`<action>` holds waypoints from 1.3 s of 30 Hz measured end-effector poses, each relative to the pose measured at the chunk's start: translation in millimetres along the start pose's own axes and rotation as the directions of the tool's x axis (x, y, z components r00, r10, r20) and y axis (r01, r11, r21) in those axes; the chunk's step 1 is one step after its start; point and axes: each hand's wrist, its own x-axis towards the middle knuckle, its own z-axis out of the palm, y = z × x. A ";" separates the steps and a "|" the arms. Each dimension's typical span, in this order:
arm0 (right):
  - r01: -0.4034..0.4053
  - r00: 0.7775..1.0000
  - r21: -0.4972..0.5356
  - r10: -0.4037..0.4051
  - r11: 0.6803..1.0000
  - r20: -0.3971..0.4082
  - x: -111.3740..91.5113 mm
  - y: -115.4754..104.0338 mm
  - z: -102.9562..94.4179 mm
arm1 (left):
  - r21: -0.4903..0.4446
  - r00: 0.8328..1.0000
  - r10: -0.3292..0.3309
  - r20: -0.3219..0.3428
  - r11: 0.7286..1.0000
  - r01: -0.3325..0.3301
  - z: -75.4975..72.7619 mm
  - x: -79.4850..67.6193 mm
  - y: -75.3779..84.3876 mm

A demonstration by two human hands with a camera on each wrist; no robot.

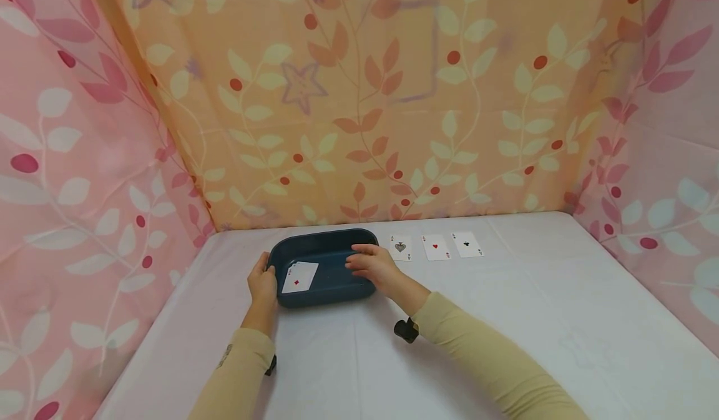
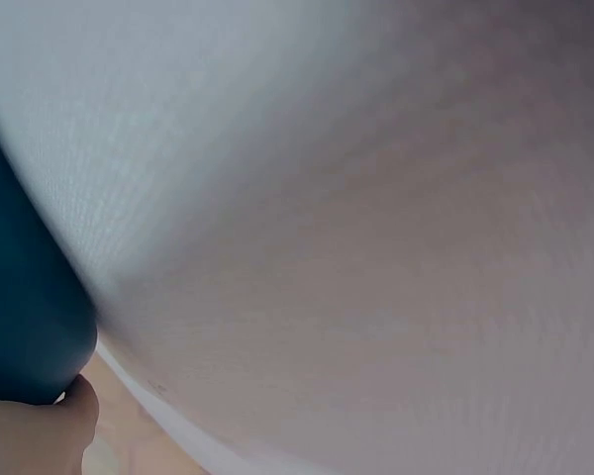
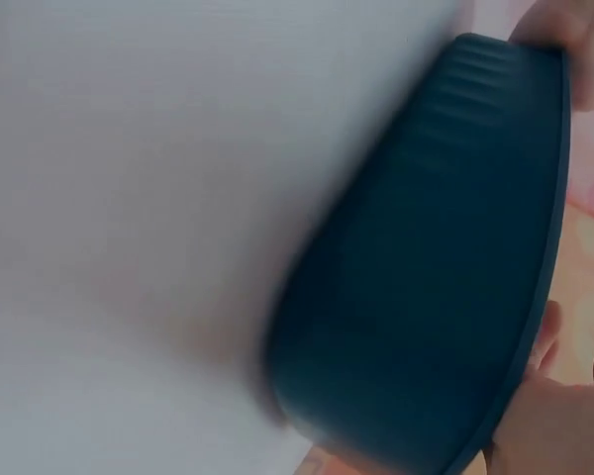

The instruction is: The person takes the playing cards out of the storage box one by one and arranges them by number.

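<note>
A dark blue plastic basin [image 1: 331,295] sits on the white table, its far rim higher in the head view. My left hand [image 1: 263,283] grips its left end, thumb at the rim. That hand's grip at the rim also shows at the top right of the right wrist view. My right hand [image 1: 377,269] is over the basin's right end with its fingers loosely extended toward the inside, nothing visible between them. Inside, at the left, lies a small fanned stack of playing cards [image 1: 299,277], a red diamond on the top one.
Right of the basin, three face-up aces lie in a row: the ace of spades [image 1: 401,248], the ace of hearts [image 1: 435,247] and the ace of clubs [image 1: 467,244]. White cloth covers the table [image 1: 539,320]. Leaf-patterned curtains [image 1: 359,95] enclose the back and both sides.
</note>
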 end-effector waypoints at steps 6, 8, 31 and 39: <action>-0.029 0.997 -0.082 0.035 0.996 0.065 14.3 7.1 15.0 | 0.007 1.000 0.015 0.007 1.000 -0.015 -0.6 -1.3 0.7; -0.045 0.994 -0.143 0.059 0.989 0.095 20.2 9.6 20.0 | 0.007 1.000 0.013 0.011 1.000 -0.013 -0.8 -1.4 0.3; 0.207 0.949 -0.847 0.110 0.490 0.296 77.8 52.7 72.6 | -0.012 0.997 0.072 0.009 0.997 -0.072 2.6 -5.4 -7.2; 0.181 0.967 -0.946 0.129 0.269 0.221 112.7 79.5 85.0 | 0.002 0.997 0.076 0.001 0.997 -0.076 1.0 -3.5 -2.4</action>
